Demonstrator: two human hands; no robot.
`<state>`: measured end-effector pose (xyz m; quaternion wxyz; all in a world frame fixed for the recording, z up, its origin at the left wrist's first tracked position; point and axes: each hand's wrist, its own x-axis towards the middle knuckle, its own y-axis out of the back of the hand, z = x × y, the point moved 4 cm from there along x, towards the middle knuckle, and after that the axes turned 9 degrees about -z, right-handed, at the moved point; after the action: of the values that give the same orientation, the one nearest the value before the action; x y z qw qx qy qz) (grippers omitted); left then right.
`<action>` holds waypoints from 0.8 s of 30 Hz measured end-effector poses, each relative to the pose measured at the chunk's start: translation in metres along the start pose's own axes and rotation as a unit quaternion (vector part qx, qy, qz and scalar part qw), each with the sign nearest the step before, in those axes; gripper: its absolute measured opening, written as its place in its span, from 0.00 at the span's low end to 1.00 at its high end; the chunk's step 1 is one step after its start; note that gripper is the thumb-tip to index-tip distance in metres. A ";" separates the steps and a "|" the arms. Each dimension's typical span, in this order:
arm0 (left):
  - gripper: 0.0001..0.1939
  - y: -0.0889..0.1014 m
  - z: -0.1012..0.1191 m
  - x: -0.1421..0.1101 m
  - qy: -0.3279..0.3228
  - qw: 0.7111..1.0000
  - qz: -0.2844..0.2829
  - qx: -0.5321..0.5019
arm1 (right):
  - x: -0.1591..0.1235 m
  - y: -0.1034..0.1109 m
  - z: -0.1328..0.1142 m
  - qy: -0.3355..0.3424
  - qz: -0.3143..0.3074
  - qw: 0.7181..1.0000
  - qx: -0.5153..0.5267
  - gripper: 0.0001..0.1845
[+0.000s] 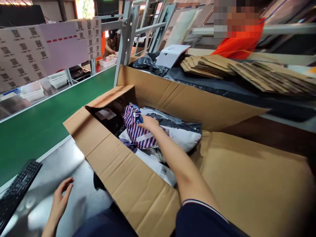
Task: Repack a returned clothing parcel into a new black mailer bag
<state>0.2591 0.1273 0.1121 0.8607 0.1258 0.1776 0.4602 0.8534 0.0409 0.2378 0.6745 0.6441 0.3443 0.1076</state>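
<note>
My right hand (149, 123) reaches into a large open cardboard box (128, 171). Its fingers are closed on the upper edge of a pink-and-navy striped garment (137, 130) that seems to be in clear plastic. Around it in the box lie several bagged packages, among them a white and dark plastic package (184, 136) and a flat white package with a barcode label (158, 166). My left hand (60, 197) hangs over the metal table, its fingers curved and apart, holding nothing. The fingertips of my right hand are partly hidden against the plastic.
A black keyboard (21, 181) lies on the metal table (74, 164) at left. Beyond runs a green conveyor belt (46, 118). Flattened cardboard (266, 74) is stacked behind the box, near a person in orange (243, 41). A sheet of printed codes (27, 56) hangs upper left.
</note>
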 end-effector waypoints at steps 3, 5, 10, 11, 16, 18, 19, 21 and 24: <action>0.33 0.031 -0.022 -0.020 0.015 0.998 0.051 -0.041 | -0.039 0.046 -0.003 0.027 0.112 0.993 0.032 0.28; 0.34 0.048 -0.035 -0.031 0.024 0.993 0.079 -0.081 | -0.083 0.079 -0.013 0.094 0.212 0.968 0.096 0.32; 0.35 0.063 -0.013 -0.040 -0.034 0.984 0.049 -0.168 | -0.207 0.110 -0.096 0.358 0.239 0.854 0.293 0.41; 0.39 0.064 0.002 -0.041 -0.067 0.979 0.038 -0.189 | -0.227 0.102 -0.122 0.389 0.204 0.839 0.320 0.42; 0.59 0.074 0.055 -0.038 -0.135 0.920 -0.079 -0.359 | -0.297 0.004 -0.260 0.479 -0.023 0.801 0.359 0.36; 0.51 0.085 0.041 -0.037 -0.085 0.911 -0.044 -0.400 | -0.308 -0.051 -0.303 0.488 -0.098 0.787 0.364 0.31; 0.46 0.090 0.027 -0.038 -0.049 0.909 -0.018 -0.413 | -0.310 -0.078 -0.320 0.483 -0.130 0.781 0.374 0.30; 0.38 0.100 -0.008 -0.044 0.024 0.903 0.035 -0.428 | -0.310 -0.128 -0.346 0.461 -0.184 0.769 0.402 0.28; 0.36 0.116 -0.057 -0.058 0.043 0.907 0.088 -0.409 | -0.306 -0.181 -0.369 0.449 -0.220 0.753 0.429 0.28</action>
<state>0.1190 0.1448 0.1157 0.7840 -0.2421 -0.0007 0.5716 0.3500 0.1276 0.1916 0.1007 0.6500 0.7496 0.0738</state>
